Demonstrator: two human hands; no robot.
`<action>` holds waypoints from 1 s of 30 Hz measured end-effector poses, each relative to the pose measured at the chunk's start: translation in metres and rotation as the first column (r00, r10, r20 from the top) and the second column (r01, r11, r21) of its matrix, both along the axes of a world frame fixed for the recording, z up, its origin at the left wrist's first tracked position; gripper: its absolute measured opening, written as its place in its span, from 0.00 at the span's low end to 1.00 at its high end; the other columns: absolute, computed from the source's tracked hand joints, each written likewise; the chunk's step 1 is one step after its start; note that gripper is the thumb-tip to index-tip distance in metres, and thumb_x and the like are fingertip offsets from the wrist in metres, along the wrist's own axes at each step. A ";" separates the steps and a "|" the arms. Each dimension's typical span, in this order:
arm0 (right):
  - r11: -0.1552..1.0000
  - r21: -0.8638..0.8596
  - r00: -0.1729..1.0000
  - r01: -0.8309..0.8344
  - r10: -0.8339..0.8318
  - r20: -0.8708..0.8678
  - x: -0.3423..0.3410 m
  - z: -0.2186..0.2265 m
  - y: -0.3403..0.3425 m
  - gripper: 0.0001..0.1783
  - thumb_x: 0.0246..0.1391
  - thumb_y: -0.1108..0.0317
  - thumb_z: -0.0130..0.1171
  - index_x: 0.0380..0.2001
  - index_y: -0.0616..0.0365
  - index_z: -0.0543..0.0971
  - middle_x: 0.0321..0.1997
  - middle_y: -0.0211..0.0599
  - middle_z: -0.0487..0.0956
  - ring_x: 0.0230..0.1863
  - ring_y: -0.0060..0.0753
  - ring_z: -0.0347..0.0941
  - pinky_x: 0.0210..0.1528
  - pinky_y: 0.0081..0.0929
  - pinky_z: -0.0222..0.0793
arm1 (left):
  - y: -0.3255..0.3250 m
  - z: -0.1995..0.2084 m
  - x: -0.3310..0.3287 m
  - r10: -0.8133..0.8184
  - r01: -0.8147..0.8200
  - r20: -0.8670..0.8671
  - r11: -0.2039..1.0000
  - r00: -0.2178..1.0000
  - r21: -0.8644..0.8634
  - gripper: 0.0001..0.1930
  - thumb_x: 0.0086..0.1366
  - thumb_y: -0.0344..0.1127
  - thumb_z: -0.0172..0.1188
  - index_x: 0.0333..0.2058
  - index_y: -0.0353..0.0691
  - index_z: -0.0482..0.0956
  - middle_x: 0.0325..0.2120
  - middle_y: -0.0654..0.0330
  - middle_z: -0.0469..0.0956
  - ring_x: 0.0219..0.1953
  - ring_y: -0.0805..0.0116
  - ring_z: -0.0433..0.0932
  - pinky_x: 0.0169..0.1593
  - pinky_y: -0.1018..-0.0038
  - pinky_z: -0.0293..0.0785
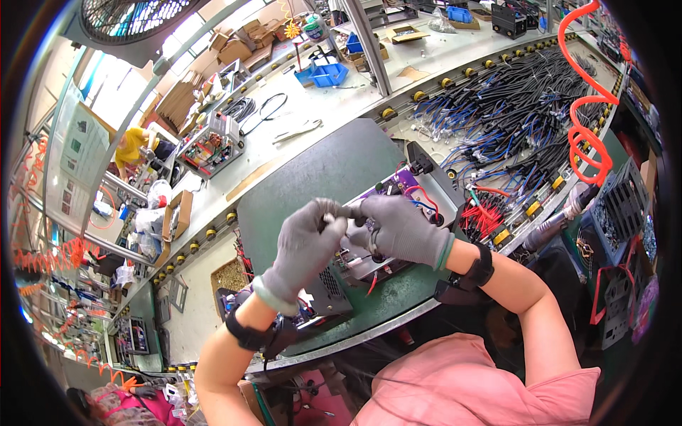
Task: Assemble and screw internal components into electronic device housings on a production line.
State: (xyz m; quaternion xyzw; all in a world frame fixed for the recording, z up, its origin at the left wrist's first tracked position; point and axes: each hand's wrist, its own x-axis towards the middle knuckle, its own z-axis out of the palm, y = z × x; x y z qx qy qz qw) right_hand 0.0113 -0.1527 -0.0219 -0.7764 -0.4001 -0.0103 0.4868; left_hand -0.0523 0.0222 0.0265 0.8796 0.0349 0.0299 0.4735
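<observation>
Grey knit gloves cover both hands, which meet fingertip to fingertip over an open metal chassis [447, 202] on the green mat [320, 163]. My left hand [307, 248] is closed, with a small pale bit showing at its thumb and forefinger. Curled in a pinch against it is my right hand [406, 231]; what lies between the fingers is too small to make out. Inside the chassis a purple circuit board [405, 179] carries red and blue wires [424, 199]. A slotted dark metal panel [329, 284] is below my left hand. My gloves cover the chassis middle.
Black cable bundles [526, 106] and red-tipped leads [483, 216] lie on the right. An orange coiled hose [590, 142] hangs there. Beyond the roller rail stand another open unit [211, 145] and a blue bin [329, 74]. A person in yellow [130, 148] is far left.
</observation>
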 end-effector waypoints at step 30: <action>0.969 -0.202 0.969 -0.142 0.094 -0.231 0.035 0.011 0.033 0.10 0.52 0.63 0.58 0.31 0.55 0.85 0.25 0.39 0.82 0.27 0.39 0.79 0.34 0.37 0.74 | 0.028 -0.025 -0.009 0.096 -0.087 0.089 0.991 0.991 -0.100 0.31 0.62 0.33 0.62 0.62 0.31 0.63 0.46 0.52 0.77 0.46 0.65 0.78 0.50 0.72 0.76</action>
